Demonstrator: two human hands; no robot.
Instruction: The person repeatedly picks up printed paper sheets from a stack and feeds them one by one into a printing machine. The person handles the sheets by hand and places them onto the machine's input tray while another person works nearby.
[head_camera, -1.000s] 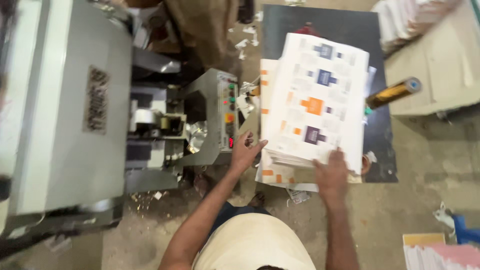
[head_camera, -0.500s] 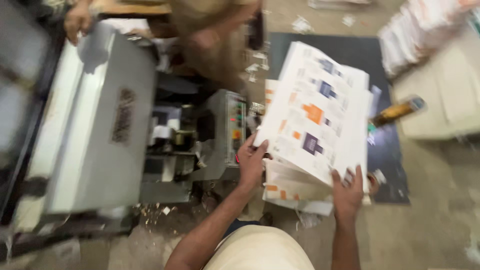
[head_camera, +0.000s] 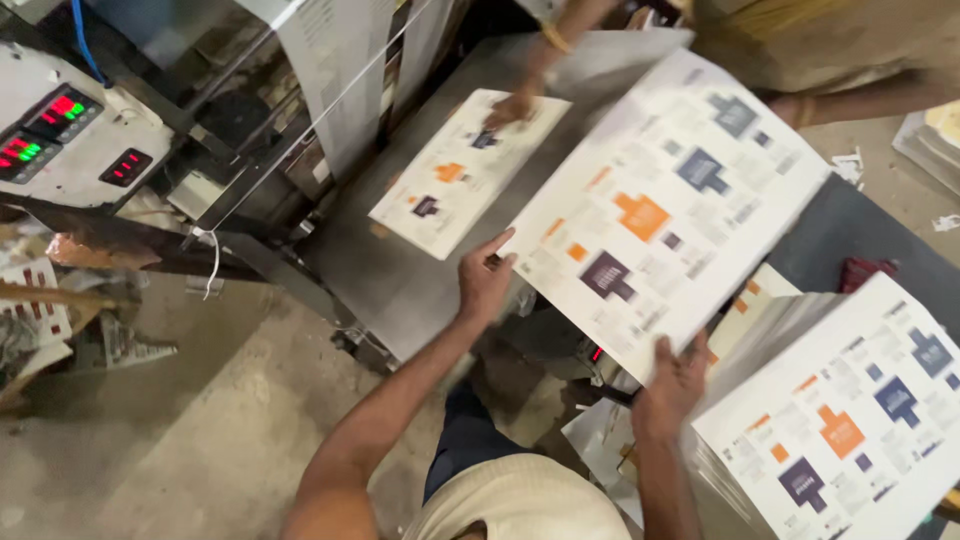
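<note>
A worker lifts a printed sheet (head_camera: 665, 210) above a grey metal feed table (head_camera: 400, 270), both bare hands closed on its near edge. The left hand (head_camera: 485, 285) pinches the sheet's lower-left corner, thumb on top and fingers curled beneath; the right hand (head_camera: 675, 385) clamps the bottom edge farther along, fingers spread over the paper, thumb hidden under it. The sheet is white with orange, blue and purple blocks. From the hands it fans away toward 1 o'clock, its long axis running from about 7 to 1 o'clock, tilted and clear of the table surface.

At 10 o'clock from the held sheet a smaller printed sheet (head_camera: 465, 170) lies flat on the table, its long axis roughly parallel. A co-worker's hand (head_camera: 510, 108), reaching in from the top of the frame, rests fingertips on its far end. Of the worker's two hands the left is the nearer to this flat sheet, just apart from its lower corner; the right is well apart from it, at 4 o'clock.

A stack of matching printed sheets (head_camera: 850, 420) sits at 4 o'clock from the right hand, just beside the forearm. At far left, a machine control panel (head_camera: 60, 125) glows with red and green digits, above a dusty concrete floor (head_camera: 200, 440).
</note>
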